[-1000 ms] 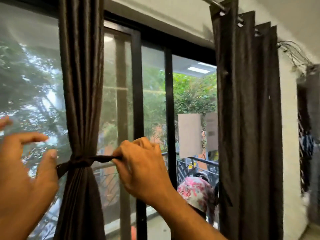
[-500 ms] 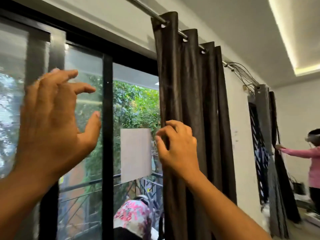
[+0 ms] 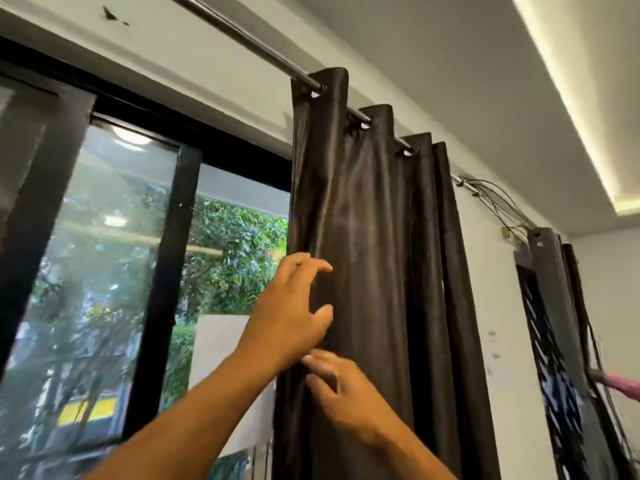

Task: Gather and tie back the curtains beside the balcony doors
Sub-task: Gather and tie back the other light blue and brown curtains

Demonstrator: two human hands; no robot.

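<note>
Curtain of dark brown satin [image 3: 374,271], ungathered at frame centre, was met by the spread left hand [image 3: 291,317] and loosely curled, empty right hand [image 3: 341,393], apparently for bunching.

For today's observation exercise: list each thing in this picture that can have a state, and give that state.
dark curtain: hanging from its rod, bunched in folds, not tied
curtain rod: mounted, threaded through the eyelets
left hand: fingers spread, at the curtain's left edge
right hand: blurred; grip unclear, at the curtain below the left hand
balcony door: glass uncovered
ceiling cove light: lit
</note>
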